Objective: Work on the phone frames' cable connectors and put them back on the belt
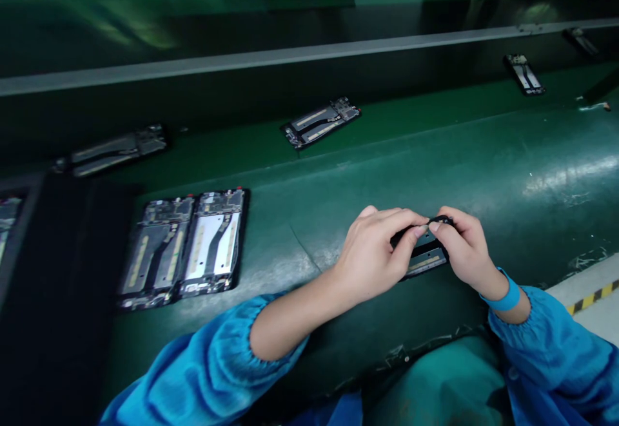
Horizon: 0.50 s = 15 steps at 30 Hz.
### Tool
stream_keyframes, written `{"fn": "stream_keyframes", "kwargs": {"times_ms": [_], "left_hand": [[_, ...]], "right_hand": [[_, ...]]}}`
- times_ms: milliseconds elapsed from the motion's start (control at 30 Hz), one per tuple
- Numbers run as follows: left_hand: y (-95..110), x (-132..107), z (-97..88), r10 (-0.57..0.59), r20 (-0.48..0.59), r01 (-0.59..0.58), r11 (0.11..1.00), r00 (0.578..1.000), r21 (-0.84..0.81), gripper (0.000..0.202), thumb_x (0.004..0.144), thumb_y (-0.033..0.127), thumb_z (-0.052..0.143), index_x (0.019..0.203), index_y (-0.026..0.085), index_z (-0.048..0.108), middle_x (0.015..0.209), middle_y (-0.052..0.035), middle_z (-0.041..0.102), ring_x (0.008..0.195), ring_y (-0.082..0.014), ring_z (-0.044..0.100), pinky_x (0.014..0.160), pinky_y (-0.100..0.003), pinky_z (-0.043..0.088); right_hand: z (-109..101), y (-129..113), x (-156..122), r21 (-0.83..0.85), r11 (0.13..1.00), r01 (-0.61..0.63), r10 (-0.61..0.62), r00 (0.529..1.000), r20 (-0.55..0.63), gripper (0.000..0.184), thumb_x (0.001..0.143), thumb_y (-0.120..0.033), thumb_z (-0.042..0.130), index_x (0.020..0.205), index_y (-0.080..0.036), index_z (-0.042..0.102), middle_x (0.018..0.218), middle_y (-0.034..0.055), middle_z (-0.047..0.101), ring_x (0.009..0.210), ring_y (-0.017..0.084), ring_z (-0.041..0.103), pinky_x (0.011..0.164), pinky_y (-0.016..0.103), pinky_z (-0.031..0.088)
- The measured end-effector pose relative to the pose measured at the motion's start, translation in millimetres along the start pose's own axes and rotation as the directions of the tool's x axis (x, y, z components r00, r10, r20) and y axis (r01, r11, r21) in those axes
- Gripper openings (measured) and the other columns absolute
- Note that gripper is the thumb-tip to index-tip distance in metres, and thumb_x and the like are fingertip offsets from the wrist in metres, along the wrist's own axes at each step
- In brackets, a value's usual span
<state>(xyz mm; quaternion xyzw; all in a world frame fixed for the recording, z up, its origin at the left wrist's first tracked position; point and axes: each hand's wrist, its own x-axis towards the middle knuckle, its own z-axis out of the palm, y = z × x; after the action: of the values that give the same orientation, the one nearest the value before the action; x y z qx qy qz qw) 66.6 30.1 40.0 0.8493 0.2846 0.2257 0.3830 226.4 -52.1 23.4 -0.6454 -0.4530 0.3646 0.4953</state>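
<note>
An opened phone (425,262) lies on the green mat under both my hands, its inner frame and a pale strip showing. My left hand (380,252) reaches over its left side, thumb and fingertips pinched together near the top edge. From the right, my right hand (461,242) grips the phone's right end, thumb on top and fingers curled behind. The fingertips of both hands nearly meet there. Whether a small part sits in the left pinch is too small to tell. A blue band (505,294) circles my right wrist.
Two opened phones, one darker (157,252) and one brighter (213,242), lie side by side at left, beside a dark tray (62,284). Along the back strip rest more opened phones (322,122), (525,75). A grey rail (290,55) runs behind them.
</note>
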Motion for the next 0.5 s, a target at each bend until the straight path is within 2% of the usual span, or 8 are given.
{"fn": "stream_keyframes", "kwargs": {"times_ms": [100,167,200,233,300,333,400,500], "left_hand": [[-3.3,7.1,-4.6,0.009,0.044,-0.010,1.000,0.999,0.012,0.019,0.101,0.029,0.054,0.102,0.025,0.072,0.097,0.0015,0.080,0.083,-0.0156,0.073,0.080,-0.036,0.040],[-19.3,20.5,-19.5,0.009,0.050,-0.013,0.997,0.999,0.078,0.022,0.100,0.033,0.055,0.112,0.028,0.073,0.103,-0.0002,0.079,0.093,-0.0191,0.073,0.090,-0.038,0.042],[-33.0,29.2,-30.9,-0.009,0.018,0.006,0.989,1.000,0.149,0.027,0.099,0.037,0.056,0.121,0.029,0.071,0.109,-0.0024,0.078,0.103,-0.0227,0.071,0.096,-0.042,0.042],[-50.6,38.2,-44.3,-0.046,-0.067,0.061,0.968,0.997,0.243,0.035,0.097,0.040,0.058,0.129,0.029,0.067,0.117,-0.0051,0.076,0.113,-0.0269,0.068,0.102,-0.045,0.041],[-93.3,55.0,-73.1,-0.177,-0.279,0.287,0.856,0.944,0.429,0.058,0.090,0.043,0.064,0.146,0.028,0.054,0.145,-0.0119,0.061,0.137,-0.0383,0.051,0.109,-0.057,0.034],[-115.9,61.8,-86.0,-0.246,-0.327,0.382,0.799,0.912,0.464,0.073,0.086,0.047,0.067,0.153,0.027,0.046,0.156,-0.0149,0.049,0.144,-0.0429,0.041,0.110,-0.062,0.032],[-156.3,71.3,-104.3,-0.383,-0.377,0.527,0.726,0.843,0.442,0.088,0.082,0.055,0.067,0.159,0.025,0.036,0.164,-0.0161,0.038,0.150,-0.0463,0.030,0.110,-0.065,0.031],[-189.7,78.0,-111.6,-0.390,-0.338,0.509,0.747,0.857,0.428,0.091,0.084,0.063,0.059,0.160,0.022,0.033,0.152,-0.0160,0.053,0.145,-0.0429,0.039,0.108,-0.063,0.031]], "right_hand": [[0.1,-0.1,5.5,0.024,0.998,-0.066,0.066,0.998,-0.017,0.034,0.085,-0.028,0.058,0.057,-0.022,0.041,0.057,-0.0047,0.034,0.056,0.012,0.035,0.053,0.028,0.029],[-6.4,1.3,19.3,0.103,0.985,-0.137,0.144,0.987,-0.071,0.030,0.081,-0.029,0.061,0.056,-0.022,0.044,0.058,-0.0042,0.038,0.056,0.012,0.038,0.052,0.027,0.031],[-11.7,2.4,30.1,0.158,0.972,-0.175,0.194,0.974,-0.118,0.028,0.079,-0.029,0.064,0.057,-0.022,0.047,0.058,-0.0041,0.039,0.055,0.012,0.039,0.051,0.027,0.031],[-17.8,3.7,43.6,0.233,0.950,-0.208,0.250,0.954,-0.166,0.027,0.078,-0.031,0.066,0.059,-0.022,0.049,0.059,-0.0039,0.041,0.054,0.012,0.040,0.048,0.026,0.030],[-30.2,6.4,76.3,0.321,0.901,-0.290,0.362,0.912,-0.194,0.026,0.080,-0.037,0.070,0.066,-0.021,0.055,0.056,-0.0054,0.038,0.046,0.010,0.030,0.040,0.025,0.018],[-35.3,7.5,94.2,0.360,0.873,-0.329,0.400,0.905,-0.144,0.025,0.081,-0.036,0.072,0.068,-0.021,0.056,0.054,-0.0064,0.037,0.043,0.008,0.024,0.038,0.025,0.013],[-40.7,8.5,129.2,0.391,0.858,-0.332,0.401,0.910,-0.107,0.023,0.083,-0.030,0.071,0.070,-0.020,0.054,0.058,-0.0035,0.048,0.042,0.007,0.022,0.037,0.024,0.011],[-36.2,8.8,171.5,0.258,0.919,-0.298,0.343,0.927,-0.150,0.017,0.092,-0.029,0.063,0.079,-0.020,0.055,0.069,0.0014,0.063,0.043,0.007,0.023,0.035,0.023,0.015]]}}
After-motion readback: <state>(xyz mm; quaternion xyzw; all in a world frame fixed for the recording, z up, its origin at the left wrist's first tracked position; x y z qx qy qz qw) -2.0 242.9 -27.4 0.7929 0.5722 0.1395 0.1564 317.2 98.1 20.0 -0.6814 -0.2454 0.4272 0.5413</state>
